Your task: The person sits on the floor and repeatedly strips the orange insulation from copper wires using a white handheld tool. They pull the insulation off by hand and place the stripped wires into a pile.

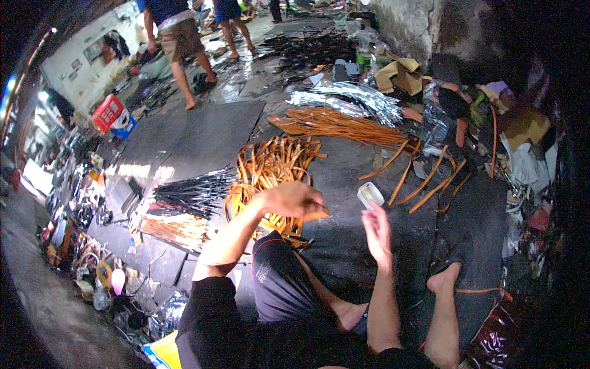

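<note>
Holding an orange piece (317, 214), the left hand (290, 199) sits over the looped orange strips (264, 165) on the dark mat (341, 169); the right hand (378, 232), fingers extended, is at a small white tray (370, 195) — grip cannot be determined. Brown strips (338, 126) lie bundled — apparently done; the looped pile seems unfinished.

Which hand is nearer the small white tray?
Right. The right hand has its fingertips just below the small white tray, contact unclear; the left hand is farther off to its left, by the orange strip pile.
</note>
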Motion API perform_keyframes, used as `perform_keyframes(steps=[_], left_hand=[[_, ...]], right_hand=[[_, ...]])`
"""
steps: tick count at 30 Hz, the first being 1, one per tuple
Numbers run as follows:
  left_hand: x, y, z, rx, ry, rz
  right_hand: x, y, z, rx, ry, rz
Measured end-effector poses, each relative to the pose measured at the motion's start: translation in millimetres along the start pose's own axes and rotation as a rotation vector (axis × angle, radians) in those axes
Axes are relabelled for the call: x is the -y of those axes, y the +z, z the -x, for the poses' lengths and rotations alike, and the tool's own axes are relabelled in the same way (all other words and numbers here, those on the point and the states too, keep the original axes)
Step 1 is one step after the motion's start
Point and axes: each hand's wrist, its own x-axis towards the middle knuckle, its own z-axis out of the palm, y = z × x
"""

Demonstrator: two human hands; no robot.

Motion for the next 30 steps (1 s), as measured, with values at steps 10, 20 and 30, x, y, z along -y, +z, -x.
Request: perform_keyframes(steps=[10,20,30], left_hand=[[-8,23,-6,0.080,-0.075,0.027],[86,53,38,0.049,-0.275,0.191],[121,129,-34,0.113,-0.220,0.802]], right_hand=[[68,12,5,0.442,0.056,-0.117],[-1,-67,25,0.418,0.171,0.058],[-56,-147,31,0.092,0.371,-0.070]])
